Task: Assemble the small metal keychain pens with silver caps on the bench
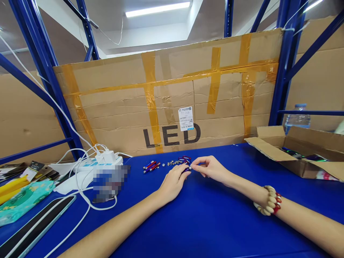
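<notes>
My left hand (pixel 174 182) is closed around a small dark, shiny tube (pixel 186 170), mostly hidden by the fingers. My right hand (pixel 209 167) meets it from the right, thumb and forefinger pinched on a small silver piece (pixel 190 168) at the tube's end. Whether that piece is separate from the tube I cannot tell. Just beyond the hands lie several small silver discs (pixel 171 163), resembling button cells. To their left is a group of red and blue metallic tubes (pixel 151 166); more red and purple tubes (pixel 185 158) lie behind my fingers.
On the left, a white power strip (pixel 94 161) trails cables beside a phone (pixel 34 224) and a green packet (pixel 27 200). An open cardboard box (pixel 298 161) stands right on the blue table (pixel 215 225). A cardboard wall (pixel 123 118) closes the back between blue posts.
</notes>
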The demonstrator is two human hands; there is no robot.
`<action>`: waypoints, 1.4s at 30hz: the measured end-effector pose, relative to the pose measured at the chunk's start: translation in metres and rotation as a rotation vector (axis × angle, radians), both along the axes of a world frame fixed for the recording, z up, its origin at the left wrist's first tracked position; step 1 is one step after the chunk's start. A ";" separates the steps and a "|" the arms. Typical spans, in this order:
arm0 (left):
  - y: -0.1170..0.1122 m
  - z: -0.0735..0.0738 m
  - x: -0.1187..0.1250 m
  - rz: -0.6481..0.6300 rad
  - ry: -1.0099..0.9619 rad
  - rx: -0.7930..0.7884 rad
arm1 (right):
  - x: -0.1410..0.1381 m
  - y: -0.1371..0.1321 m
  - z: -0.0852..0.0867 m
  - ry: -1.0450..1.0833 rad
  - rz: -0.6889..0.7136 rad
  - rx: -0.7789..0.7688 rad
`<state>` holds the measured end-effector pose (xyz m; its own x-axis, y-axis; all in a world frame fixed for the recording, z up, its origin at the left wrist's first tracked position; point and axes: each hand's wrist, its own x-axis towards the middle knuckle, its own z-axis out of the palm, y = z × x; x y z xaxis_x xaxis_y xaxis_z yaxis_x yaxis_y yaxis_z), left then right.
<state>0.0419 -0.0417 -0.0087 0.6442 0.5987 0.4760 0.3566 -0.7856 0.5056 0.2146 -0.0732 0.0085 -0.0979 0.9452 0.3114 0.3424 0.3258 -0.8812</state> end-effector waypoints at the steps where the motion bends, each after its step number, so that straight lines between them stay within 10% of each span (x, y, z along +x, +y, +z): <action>1: -0.001 0.001 0.000 0.001 0.004 -0.007 | 0.002 0.001 0.000 -0.026 0.002 0.020; 42: 0.000 -0.003 -0.003 -0.053 0.044 0.125 | 0.003 -0.001 -0.011 -0.073 0.056 -0.188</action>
<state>0.0393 -0.0418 -0.0120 0.6952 0.5012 0.5153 0.3326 -0.8598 0.3875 0.2172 -0.0745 -0.0022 -0.1674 0.9785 0.1202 0.3933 0.1781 -0.9020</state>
